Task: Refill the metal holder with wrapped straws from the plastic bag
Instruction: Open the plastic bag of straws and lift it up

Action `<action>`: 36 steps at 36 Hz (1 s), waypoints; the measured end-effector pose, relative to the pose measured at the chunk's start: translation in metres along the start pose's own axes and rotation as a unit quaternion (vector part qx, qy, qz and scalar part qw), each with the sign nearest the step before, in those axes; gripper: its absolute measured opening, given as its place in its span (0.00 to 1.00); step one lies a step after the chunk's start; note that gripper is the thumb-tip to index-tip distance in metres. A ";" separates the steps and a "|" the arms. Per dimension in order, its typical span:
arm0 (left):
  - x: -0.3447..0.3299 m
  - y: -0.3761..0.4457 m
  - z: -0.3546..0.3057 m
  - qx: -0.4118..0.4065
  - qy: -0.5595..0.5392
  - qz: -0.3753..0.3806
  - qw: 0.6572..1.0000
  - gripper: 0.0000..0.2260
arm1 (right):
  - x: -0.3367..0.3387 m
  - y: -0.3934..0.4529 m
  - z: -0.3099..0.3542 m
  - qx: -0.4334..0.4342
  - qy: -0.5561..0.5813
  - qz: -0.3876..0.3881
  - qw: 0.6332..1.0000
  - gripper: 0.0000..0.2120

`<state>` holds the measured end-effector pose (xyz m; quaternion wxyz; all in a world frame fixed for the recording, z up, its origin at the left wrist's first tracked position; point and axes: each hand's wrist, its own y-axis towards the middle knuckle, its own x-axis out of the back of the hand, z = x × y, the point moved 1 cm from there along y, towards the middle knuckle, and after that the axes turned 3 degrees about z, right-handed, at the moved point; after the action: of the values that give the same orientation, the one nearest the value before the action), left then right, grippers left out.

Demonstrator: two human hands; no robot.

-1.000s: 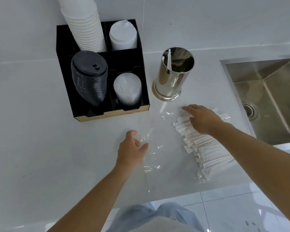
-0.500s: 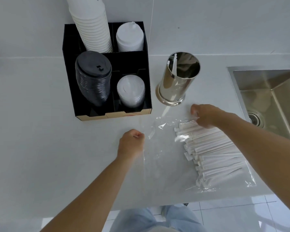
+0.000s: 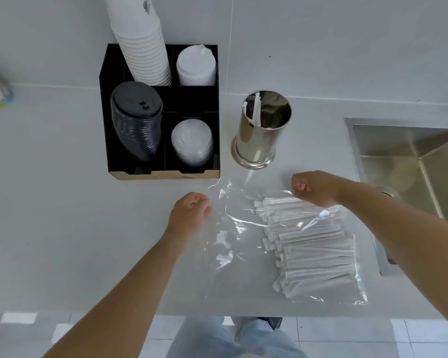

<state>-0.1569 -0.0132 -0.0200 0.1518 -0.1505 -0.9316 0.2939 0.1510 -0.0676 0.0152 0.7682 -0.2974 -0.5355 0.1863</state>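
Observation:
A clear plastic bag (image 3: 233, 244) lies on the white counter, its open end toward the left. Several white wrapped straws (image 3: 313, 244) are stacked inside its right half. My left hand (image 3: 189, 213) is closed on the bag's left edge. My right hand (image 3: 313, 187) is closed on the bag's upper edge, just above the straws' ends. The shiny metal holder (image 3: 261, 133) stands upright behind the bag, with one or two wrapped straws leaning inside it.
A black organiser (image 3: 109, 120) at the back left holds white cups, black lids and clear lids. A steel sink (image 3: 409, 171) is sunk into the counter at the right. The counter's front edge (image 3: 217, 315) runs just below the bag.
Both hands went from flat and open on the bag to closed on its edges. The bag's film is pulled up and spread wider between them.

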 end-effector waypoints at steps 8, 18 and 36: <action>-0.009 0.006 -0.006 -0.010 -0.054 -0.019 0.998 0.06 | 0.003 -0.010 -0.004 0.020 0.004 -0.011 1.000 0.07; -0.013 0.004 -0.013 0.024 -0.175 0.020 0.984 0.05 | 0.005 -0.021 -0.018 0.045 0.036 -0.075 0.996 0.06; -0.006 0.003 0.003 -0.078 0.314 0.133 0.937 0.18 | 0.002 -0.047 -0.038 0.056 0.034 -0.151 0.986 0.07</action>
<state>-0.1520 -0.0143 -0.0249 0.3838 -0.3689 -0.8282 0.1754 0.1859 -0.1118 0.0375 0.8205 -0.1758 -0.5368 0.0873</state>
